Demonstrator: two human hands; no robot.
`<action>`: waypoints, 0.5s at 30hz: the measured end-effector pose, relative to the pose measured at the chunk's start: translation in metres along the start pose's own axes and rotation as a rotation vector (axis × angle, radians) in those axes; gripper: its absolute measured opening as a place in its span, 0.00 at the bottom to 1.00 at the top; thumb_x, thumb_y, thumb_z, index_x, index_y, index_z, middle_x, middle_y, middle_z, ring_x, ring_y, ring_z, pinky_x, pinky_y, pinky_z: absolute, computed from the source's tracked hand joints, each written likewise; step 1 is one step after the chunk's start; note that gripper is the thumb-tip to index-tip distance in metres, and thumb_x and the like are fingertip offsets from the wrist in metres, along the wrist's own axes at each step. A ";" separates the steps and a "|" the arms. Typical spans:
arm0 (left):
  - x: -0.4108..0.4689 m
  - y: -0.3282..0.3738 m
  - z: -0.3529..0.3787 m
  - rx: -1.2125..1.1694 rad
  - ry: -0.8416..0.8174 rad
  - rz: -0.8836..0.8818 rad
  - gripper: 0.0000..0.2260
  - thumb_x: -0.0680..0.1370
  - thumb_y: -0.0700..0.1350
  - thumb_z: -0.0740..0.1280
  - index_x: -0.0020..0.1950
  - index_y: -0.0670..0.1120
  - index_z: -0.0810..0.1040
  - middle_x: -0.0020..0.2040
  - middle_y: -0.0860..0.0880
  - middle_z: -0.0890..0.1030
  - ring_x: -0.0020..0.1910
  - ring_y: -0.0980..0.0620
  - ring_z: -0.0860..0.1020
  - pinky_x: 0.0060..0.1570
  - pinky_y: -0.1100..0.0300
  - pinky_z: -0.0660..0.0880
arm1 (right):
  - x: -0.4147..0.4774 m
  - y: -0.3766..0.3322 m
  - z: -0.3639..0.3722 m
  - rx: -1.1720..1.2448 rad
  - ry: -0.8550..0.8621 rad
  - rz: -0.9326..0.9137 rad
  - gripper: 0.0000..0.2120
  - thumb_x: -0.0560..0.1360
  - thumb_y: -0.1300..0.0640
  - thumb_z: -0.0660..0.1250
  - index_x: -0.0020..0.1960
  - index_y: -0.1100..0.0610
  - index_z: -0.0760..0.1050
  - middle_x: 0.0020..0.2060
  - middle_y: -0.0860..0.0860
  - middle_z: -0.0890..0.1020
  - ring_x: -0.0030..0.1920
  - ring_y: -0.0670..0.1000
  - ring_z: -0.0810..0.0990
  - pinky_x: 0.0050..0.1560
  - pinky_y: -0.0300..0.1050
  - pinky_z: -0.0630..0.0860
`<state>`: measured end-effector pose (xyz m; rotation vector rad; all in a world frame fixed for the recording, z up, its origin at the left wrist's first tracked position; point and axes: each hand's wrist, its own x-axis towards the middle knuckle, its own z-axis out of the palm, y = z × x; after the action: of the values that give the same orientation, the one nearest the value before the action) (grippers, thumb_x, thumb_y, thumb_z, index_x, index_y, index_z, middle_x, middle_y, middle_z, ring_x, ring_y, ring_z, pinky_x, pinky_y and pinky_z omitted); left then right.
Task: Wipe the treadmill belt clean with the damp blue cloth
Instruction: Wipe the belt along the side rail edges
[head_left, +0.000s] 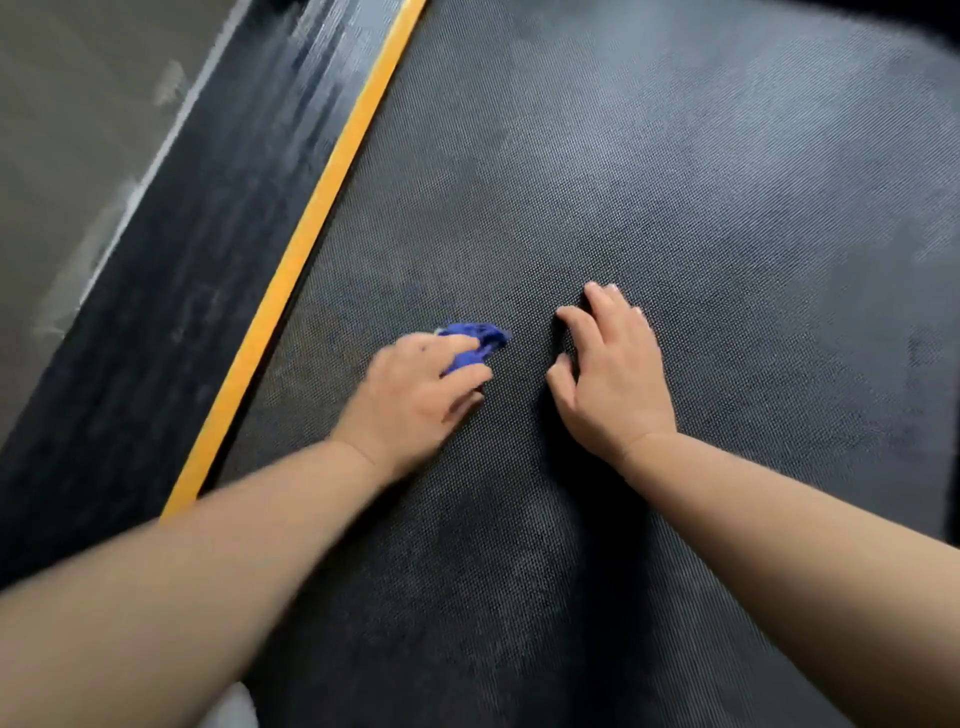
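The dark textured treadmill belt (675, 182) fills most of the view, with pale dusty smears across it. My left hand (415, 400) grips a bunched blue cloth (480, 340) and holds it down on the belt, left of centre. Only the cloth's far end shows past my fingers. My right hand (608, 374) rests on the belt just right of the cloth, palm down, fingers slightly bent and holding nothing. A hand's width of bare belt separates the two hands.
A yellow stripe (306, 244) runs diagonally along the belt's left edge. Beyond it lies the black side rail (171, 270), streaked with dust, then grey floor (62, 114) at the far left.
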<state>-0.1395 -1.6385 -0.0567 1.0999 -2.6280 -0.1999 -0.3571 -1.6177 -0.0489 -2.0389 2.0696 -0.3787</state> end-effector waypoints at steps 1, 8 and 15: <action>0.002 -0.022 -0.005 0.050 0.007 0.089 0.08 0.77 0.48 0.64 0.54 0.49 0.77 0.56 0.42 0.80 0.50 0.40 0.78 0.50 0.47 0.74 | 0.000 0.000 0.000 0.001 -0.003 0.001 0.24 0.71 0.50 0.56 0.63 0.58 0.74 0.69 0.60 0.69 0.71 0.61 0.64 0.72 0.57 0.57; 0.038 -0.031 -0.003 0.145 0.197 -0.687 0.13 0.77 0.48 0.57 0.49 0.45 0.78 0.53 0.43 0.77 0.52 0.39 0.75 0.53 0.51 0.63 | -0.001 -0.001 0.002 -0.004 0.006 0.009 0.25 0.71 0.50 0.55 0.64 0.59 0.72 0.70 0.60 0.68 0.72 0.61 0.62 0.73 0.56 0.54; 0.047 -0.031 -0.003 -0.065 0.039 0.191 0.10 0.79 0.47 0.64 0.50 0.45 0.83 0.49 0.44 0.81 0.44 0.44 0.77 0.46 0.53 0.73 | 0.002 0.000 0.004 -0.012 0.017 -0.001 0.24 0.71 0.51 0.55 0.63 0.59 0.73 0.69 0.61 0.69 0.71 0.62 0.64 0.72 0.57 0.57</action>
<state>-0.1486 -1.6938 -0.0517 0.8170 -2.6514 -0.2198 -0.3560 -1.6198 -0.0524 -2.0506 2.0859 -0.3853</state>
